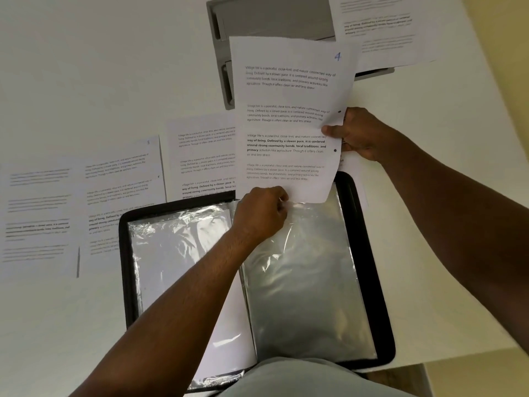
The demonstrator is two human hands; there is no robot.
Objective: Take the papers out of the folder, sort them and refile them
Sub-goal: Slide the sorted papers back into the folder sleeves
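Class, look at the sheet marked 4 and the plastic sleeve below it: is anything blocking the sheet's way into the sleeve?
Nothing visible does. The sheet marked 4, held by the right hand, hangs with its bottom edge at the top of the plastic sleeve. The left hand pinches the sleeve's top edge beside the sheet, not across its path.

Your work surface is a white table [86,67]. At its far edge, top centre, you have a grey tray-like unit [229,53] with slots on its left side. Bare floor [483,376] shows at your lower right.
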